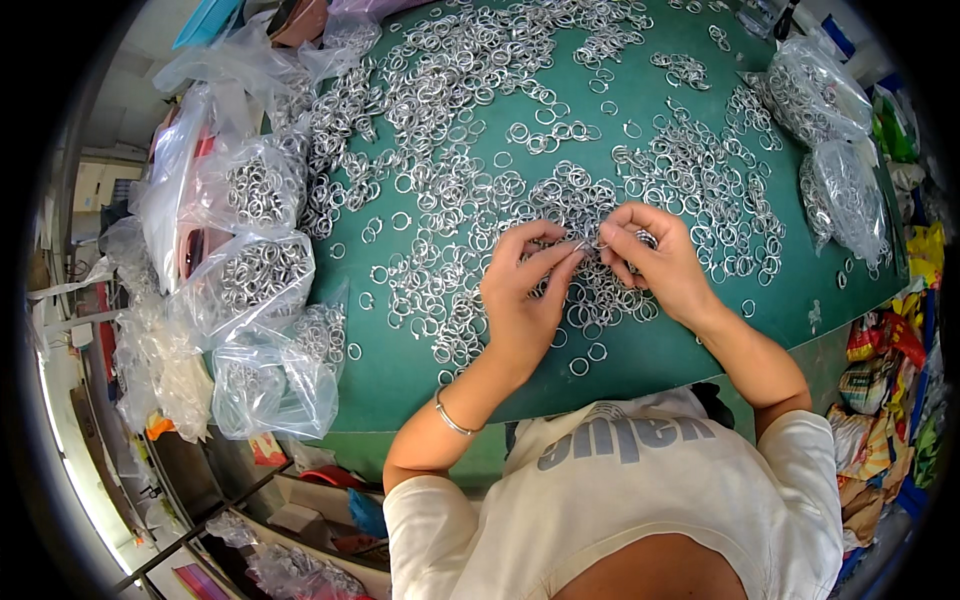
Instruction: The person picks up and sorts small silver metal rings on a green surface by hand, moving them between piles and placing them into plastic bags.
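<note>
Silver-coloured rings [480, 60], many with a small raised setting, lie heaped and scattered over the green tabletop [440, 400]. Above a dense pile near the front, my two hands meet fingertip to fingertip. My left hand [528, 285] pinches a silver ring [588, 246] between thumb and forefinger. On its other side, the thumb and forefinger of my right hand [665, 262] close on the same small piece. More ring metal shows by the curled fingers of my right hand; whether they grip it I cannot tell. My fingertips partly cover the held ring.
Clear plastic bags [270, 385] filled with rings line the table's left side. Two more bags [845, 190] stand at the right edge. Shelves [300, 500] with bags sit below left; colourful packets [880, 370] are stacked beyond the right edge.
</note>
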A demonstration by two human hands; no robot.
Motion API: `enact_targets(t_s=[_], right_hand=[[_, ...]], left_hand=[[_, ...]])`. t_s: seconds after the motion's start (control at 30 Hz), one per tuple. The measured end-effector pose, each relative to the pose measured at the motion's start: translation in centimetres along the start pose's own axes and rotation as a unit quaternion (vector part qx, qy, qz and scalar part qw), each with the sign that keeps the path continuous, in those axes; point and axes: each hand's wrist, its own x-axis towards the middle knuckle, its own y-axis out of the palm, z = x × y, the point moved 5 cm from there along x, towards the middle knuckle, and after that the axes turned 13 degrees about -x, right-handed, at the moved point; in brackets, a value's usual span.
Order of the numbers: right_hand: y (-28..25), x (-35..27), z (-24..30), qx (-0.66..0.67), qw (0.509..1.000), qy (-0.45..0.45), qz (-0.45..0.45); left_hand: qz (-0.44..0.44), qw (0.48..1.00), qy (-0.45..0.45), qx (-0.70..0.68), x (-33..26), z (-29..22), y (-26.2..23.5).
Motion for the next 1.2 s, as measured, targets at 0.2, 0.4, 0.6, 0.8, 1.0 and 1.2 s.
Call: enact_targets(t_s=[0.2, 0.4, 0.6, 0.8, 1.0, 1.2], right_hand=[[0.2, -0.2, 0.3, -0.041, 0.997, -0.058, -0.034], [0.0, -0.4, 0.8, -0.050, 0.996, -0.068, -0.027], [0.4, -1.0, 2.3, -0.212, 0.948, -0.223, -0.078], [0.3, -1.2, 2.2, -0.212, 0.942, -0.247, -0.084], [0.0, -1.0, 1.6, -0.139, 0.977, -0.155, -0.036], [0.0, -0.6, 0.9, -0.130, 0.988, -0.083, 0.017]], left_hand=[[-0.007, 0.993, -0.003, -0.119, -0.4, 1.0, -0.1], [0.059, 0.996, 0.053, -0.041, 0.3, -0.7, 0.5], [0.023, 0.890, -0.235, -0.391, -0.8, 3.0, 0.7], [0.013, 0.900, -0.219, -0.376, -0.3, 1.2, 1.2], [0.109, 0.931, -0.212, -0.275, -0.6, 1.7, 0.5], [0.038, 0.999, -0.005, -0.038, -0.2, 0.1, -0.3]])
